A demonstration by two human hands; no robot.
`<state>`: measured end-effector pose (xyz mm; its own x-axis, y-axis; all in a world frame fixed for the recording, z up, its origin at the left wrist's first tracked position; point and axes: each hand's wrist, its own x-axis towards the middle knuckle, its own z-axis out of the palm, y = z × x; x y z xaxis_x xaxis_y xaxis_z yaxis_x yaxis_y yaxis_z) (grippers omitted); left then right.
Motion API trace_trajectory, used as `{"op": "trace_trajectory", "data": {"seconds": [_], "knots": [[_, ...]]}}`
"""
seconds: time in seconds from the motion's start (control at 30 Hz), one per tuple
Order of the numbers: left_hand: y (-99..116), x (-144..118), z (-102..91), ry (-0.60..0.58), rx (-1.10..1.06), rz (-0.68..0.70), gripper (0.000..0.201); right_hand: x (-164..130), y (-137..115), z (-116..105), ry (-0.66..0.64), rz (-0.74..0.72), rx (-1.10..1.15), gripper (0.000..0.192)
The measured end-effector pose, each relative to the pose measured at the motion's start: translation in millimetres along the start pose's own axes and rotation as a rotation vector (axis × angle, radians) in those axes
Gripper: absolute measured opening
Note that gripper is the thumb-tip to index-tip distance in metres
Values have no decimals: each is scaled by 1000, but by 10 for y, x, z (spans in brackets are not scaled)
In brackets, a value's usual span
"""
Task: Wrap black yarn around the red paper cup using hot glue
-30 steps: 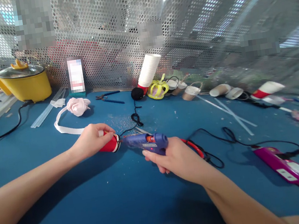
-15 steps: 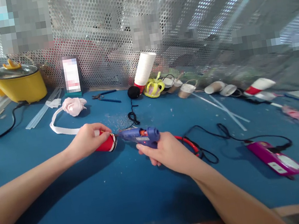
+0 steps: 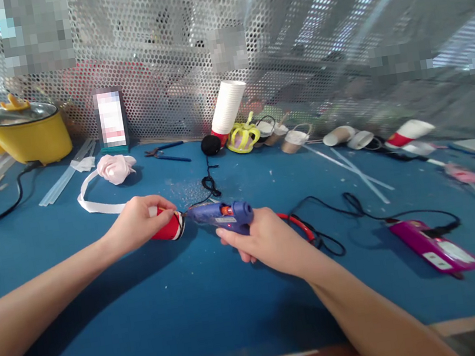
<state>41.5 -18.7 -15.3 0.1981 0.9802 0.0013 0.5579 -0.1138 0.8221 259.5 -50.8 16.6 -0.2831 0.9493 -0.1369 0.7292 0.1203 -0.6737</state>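
Observation:
My left hand [image 3: 139, 222] grips a small red and white paper cup [image 3: 169, 228] lying on its side on the blue table [image 3: 159, 308], its bottom turned to the right. My right hand [image 3: 269, 240] holds a blue hot glue gun [image 3: 220, 215]. The gun's nozzle touches the cup's bottom rim. The gun's black cord [image 3: 334, 229] trails off to the right across the table.
A yellow electric pot [image 3: 23, 134] stands back left beside glue sticks [image 3: 65, 178]. A pink fabric flower with white ribbon [image 3: 113, 168], pliers [image 3: 166, 153], a stack of white cups [image 3: 227, 108], a yellow crown [image 3: 243, 138] and scattered cups line the mesh wall. A magenta device [image 3: 435, 246] lies right.
Both hands stay joined at the cup and glue gun. The view has shifted slightly, so everything sits a little higher and more to the left in the picture.

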Motion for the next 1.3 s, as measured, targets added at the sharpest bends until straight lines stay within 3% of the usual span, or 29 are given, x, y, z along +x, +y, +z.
{"op": "trace_trajectory", "data": {"seconds": [1.3], "knots": [[39, -28, 9, 2, 21, -1, 30, 70, 31, 6, -36, 43, 41, 26]]}}
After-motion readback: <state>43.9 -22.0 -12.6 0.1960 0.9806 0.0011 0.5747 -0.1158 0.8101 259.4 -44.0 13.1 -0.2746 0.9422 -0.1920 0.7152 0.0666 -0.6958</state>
